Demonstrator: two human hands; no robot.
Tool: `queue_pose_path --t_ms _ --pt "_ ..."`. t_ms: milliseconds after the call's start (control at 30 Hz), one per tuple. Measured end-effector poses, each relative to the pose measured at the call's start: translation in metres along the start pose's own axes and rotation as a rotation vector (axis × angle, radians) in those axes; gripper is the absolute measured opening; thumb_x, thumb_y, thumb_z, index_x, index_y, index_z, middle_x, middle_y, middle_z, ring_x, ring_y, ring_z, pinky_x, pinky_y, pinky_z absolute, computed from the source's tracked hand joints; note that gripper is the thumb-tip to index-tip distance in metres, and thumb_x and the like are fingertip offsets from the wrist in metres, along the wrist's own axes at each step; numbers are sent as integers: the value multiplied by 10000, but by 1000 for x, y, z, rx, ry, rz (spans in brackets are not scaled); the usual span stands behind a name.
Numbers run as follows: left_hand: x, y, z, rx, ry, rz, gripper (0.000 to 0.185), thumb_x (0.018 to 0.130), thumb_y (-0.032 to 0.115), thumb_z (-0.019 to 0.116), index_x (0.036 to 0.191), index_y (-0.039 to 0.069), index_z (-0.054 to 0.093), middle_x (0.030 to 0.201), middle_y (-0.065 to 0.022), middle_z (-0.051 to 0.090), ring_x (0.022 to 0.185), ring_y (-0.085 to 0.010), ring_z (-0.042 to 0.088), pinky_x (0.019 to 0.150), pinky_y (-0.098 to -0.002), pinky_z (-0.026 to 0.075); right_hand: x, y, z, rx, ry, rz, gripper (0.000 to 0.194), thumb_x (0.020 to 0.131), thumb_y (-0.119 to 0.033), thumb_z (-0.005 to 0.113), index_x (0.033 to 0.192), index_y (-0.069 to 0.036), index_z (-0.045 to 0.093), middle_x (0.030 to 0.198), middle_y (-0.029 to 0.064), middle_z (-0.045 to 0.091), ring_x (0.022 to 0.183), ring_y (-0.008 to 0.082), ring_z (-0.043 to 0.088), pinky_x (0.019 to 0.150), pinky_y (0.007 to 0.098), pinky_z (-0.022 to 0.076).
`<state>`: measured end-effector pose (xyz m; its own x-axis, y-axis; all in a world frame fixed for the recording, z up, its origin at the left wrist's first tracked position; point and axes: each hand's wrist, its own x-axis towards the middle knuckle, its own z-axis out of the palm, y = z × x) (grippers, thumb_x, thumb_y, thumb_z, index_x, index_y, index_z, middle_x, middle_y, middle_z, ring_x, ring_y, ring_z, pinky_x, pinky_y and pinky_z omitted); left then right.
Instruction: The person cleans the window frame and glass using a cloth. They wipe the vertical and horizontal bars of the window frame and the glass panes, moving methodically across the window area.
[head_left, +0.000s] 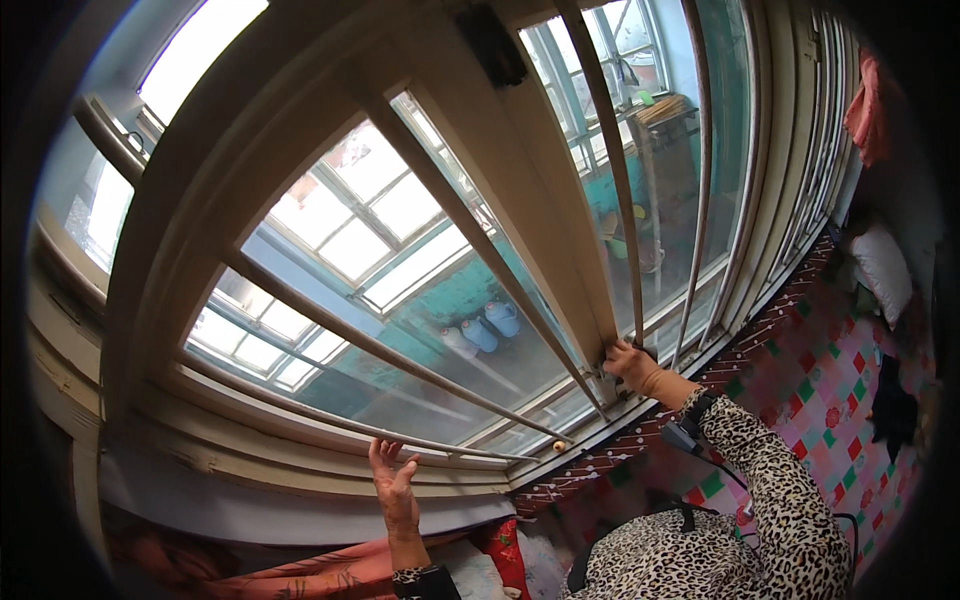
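Observation:
A barred window with a cream wooden frame (525, 172) fills the space before me. My right hand (631, 367) is at the lower end of the thick centre post, beside a metal bar (630, 247). Its fingers are curled against the wood; whether something small is inside them is hidden. My left hand (395, 480) is raised at the outermost bar (330, 416) on the left. Its fingertips reach that bar, the thumb stands apart, and no object shows in the palm. Between the hands a small round brass-coloured knob (559, 446) sits on the sill.
Behind the glass stand several plastic jugs (480, 336) by a turquoise wall. Below the sill lies a pink checkered floor covering (810, 375). A white pillow (881, 270) is at the right. Orange fabric (322, 574) and red fabric (504, 551) lie at lower left.

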<state>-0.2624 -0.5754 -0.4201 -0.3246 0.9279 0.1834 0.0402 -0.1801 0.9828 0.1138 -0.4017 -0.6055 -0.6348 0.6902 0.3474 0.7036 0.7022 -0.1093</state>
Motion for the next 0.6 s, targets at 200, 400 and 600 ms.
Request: queue_pose_path --t_ms 200,400,600 --pt "-25 -10 -20 -4 -2 -47 604 742 -39 488 1324 47 355 1238 -112 444 1119 -228 455 877 -350 447 -77 -23 52 662 12 497 285 605 29 578 860 -88 630 861 122 604 875 336 574 799 370 462" --pt "-104 -65 -61 -106 68 -387 415 771 -51 495 1182 6 484 1061 -140 576 936 -249 600 807 -341 503 -115 -9 108 1480 -13 1263 496 616 103 702 1084 12 565 986 137 623 842 263 625 724 372 515" --pt "-198 -105 -97 -72 249 -626 335 798 -42 515 1129 10 515 1005 -140 597 892 -251 625 752 -327 532 -86 -7 178 1844 372 1603 396 738 134 607 1101 58 470 937 174 600 822 325 618 669 460 546"
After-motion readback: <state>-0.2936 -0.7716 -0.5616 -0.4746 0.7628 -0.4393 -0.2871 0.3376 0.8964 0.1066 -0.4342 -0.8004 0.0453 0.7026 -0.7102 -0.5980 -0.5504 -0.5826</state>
